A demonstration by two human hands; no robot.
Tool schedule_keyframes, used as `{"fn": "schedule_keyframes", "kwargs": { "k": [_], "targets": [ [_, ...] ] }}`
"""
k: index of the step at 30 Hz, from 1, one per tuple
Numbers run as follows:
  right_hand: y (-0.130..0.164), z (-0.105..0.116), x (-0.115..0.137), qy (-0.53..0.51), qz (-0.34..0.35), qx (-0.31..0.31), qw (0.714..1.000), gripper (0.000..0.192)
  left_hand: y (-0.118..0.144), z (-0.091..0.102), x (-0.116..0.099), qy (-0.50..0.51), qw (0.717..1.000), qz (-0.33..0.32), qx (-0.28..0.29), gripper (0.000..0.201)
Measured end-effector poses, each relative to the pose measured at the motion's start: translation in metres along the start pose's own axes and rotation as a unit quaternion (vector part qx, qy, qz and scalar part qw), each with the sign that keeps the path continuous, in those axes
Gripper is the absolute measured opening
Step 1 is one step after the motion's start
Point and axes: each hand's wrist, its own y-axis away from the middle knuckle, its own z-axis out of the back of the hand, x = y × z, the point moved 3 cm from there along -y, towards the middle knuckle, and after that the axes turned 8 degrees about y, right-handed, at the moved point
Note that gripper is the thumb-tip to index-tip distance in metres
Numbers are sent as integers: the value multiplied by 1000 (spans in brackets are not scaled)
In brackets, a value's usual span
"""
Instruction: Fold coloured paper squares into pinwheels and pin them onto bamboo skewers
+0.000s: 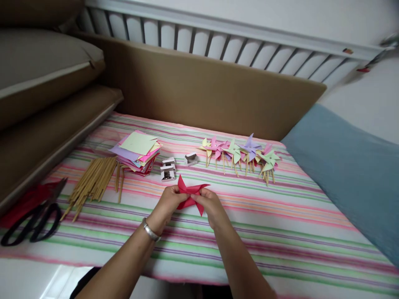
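Observation:
A red paper pinwheel (190,190) with pointed, folded blades is held between both hands over the striped cloth. My left hand (168,203) pinches its left side, thumb near the centre. On the right side my right hand (211,204) grips it, its thumb also close to the middle. The two thumbs hide most of the centre. Just beyond the hands stand small open white boxes (168,172), one holding tiny dark metal pieces. Another small white box (191,159) is a little to the right of them.
Left of the boxes is a stack of coloured paper squares (139,142), beside a bundle of wooden sticks (93,178). Black-handled scissors (37,220) lie at far left. Several finished pinwheels on sticks (240,151) lie at back right. A brown board (202,87) stands behind.

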Motion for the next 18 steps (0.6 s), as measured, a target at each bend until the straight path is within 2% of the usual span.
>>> {"fn": "schedule_keyframes", "kwargs": {
  "k": [4,7,10,12,14,16,18],
  "targets": [
    [-1,4,-3,15,5,7,1000,27,2,-1,1,13,1000,18,2,18],
    [2,4,1,12,25,36,999,26,3,-1,-8,14,1000,19,8,16],
    [1,5,7,28,71,2,997,27,6,9,-35,28,999,-17,-16,12],
    [-2,2,12,127,104,-48,985,29,10,25,-62,62,994,-63,-58,15],
    [-9,-12,19,313,140,-66,937,30,17,46,-89,110,980,-131,-103,20],
    [-18,-34,26,472,164,-50,865,28,24,68,-111,152,953,-208,-159,21],
    [-30,-57,32,540,171,-32,823,24,29,86,-122,176,931,-252,-195,20]
  ]
}}
